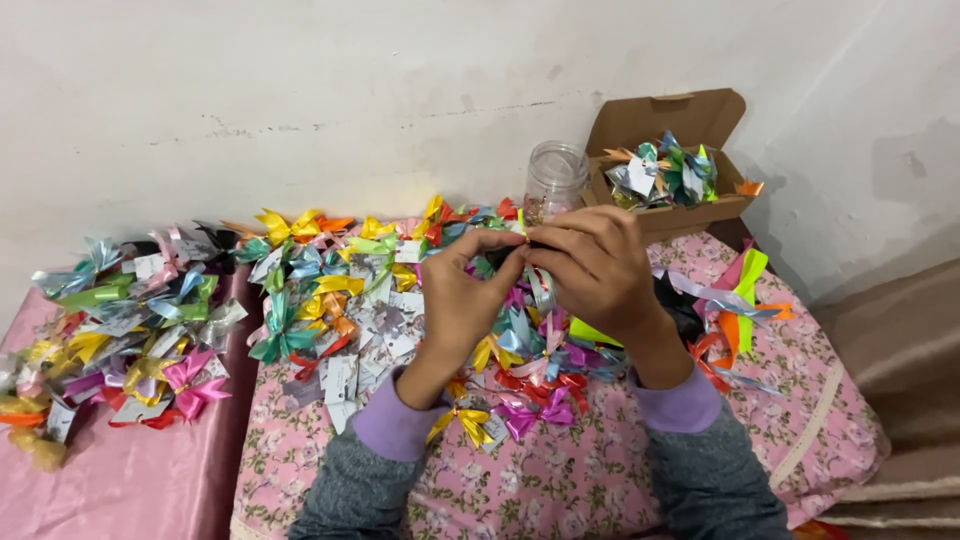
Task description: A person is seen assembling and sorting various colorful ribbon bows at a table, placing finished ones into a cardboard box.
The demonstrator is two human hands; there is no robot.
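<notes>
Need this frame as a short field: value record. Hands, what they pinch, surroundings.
left hand: raised over the table, fingertips meeting the right hand's
right hand: raised, fingertips pinched against the left's
held item: small dark piece between both hands; kind cannot be told
ribbon bows: many colours, heaped under and left of the hands
floral cloth: pink, covers the table
cardboard box: open, back right, holds more bows
clear jar: beside the box, by the wall

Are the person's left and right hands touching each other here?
Touching. The head view shows the left hand and right hand meeting at the fingertips, pinching a small dark piece between them.
</notes>
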